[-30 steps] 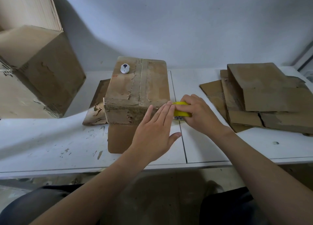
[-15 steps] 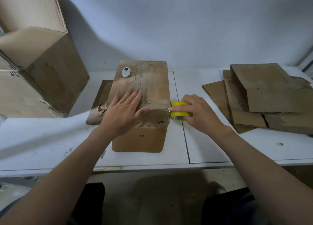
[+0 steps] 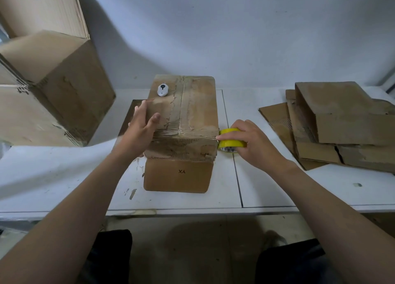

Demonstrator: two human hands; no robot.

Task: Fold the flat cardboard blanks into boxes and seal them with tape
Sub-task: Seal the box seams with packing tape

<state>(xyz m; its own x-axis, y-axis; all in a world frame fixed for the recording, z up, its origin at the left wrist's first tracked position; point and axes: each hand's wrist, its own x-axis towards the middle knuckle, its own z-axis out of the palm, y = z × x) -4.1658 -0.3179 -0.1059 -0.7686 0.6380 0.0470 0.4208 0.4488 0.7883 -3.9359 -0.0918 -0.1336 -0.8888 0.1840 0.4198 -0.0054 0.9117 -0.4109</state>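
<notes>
A worn cardboard box [image 3: 192, 112] stands in the middle of the white table [image 3: 64, 172], its top flaps closed with tape along the centre seam. A loose flap marked "YX" [image 3: 178, 174] lies flat in front of it. My left hand [image 3: 142, 129] rests on the box's near left top edge, thumb on top and fingers down the left side. My right hand [image 3: 250, 142] grips a yellow tape roll [image 3: 232, 141] against the box's near right corner. A small white cutter [image 3: 162, 90] lies on the box top at the far left.
A large open carton [image 3: 53, 87] stands at the left against the wall. Several flat cardboard blanks [image 3: 342, 125] are stacked at the right of the table. Another flat piece [image 3: 132, 110] lies under the box's left side. The table's front edge runs just below the flap.
My left hand slid from the box's near front face to its top, then to the left top edge. My right hand stays at the near right corner with the tape roll.
</notes>
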